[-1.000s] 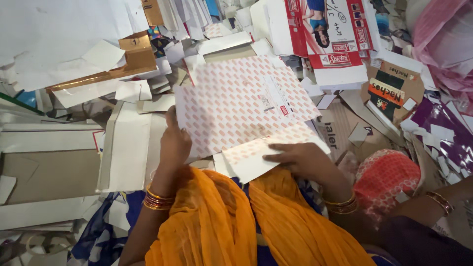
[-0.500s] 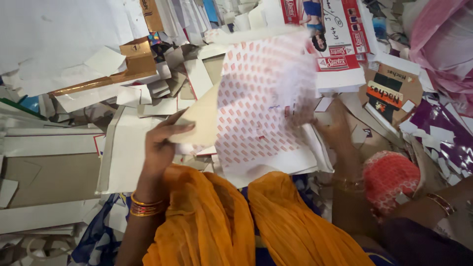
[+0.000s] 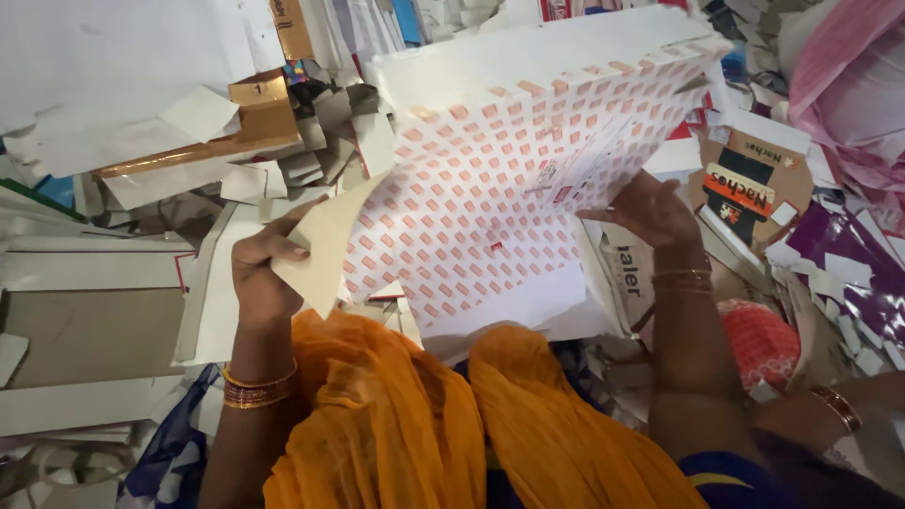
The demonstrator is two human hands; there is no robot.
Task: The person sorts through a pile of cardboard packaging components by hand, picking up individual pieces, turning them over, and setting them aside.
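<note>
A large flattened white cardboard sheet (image 3: pixel 490 188) printed with rows of small red-orange rectangles is lifted and tilted in front of me. My left hand (image 3: pixel 262 273) grips its lower left corner flap, thumb on top. My right hand (image 3: pixel 646 209) holds the sheet's right side from beneath, fingers spread against it. Orange cloth (image 3: pixel 424 415) drapes over my lap below the sheet. Gold bangles ring both wrists.
Heaps of flattened cartons and paper scraps lie all around: white sheets (image 3: pixel 85 264) at left, a brown and gold box (image 3: pixel 255 113) at upper left, printed cartons (image 3: pixel 754 188) at right, pink cloth (image 3: pixel 848 85) at upper right. Another person's hand with a bangle (image 3: pixel 839 405) shows at lower right.
The patterned sheet lay flat under both hands, then was raised and tilted up. My right hand went from its near edge to its right side; my left hand now grips the corner flap.
</note>
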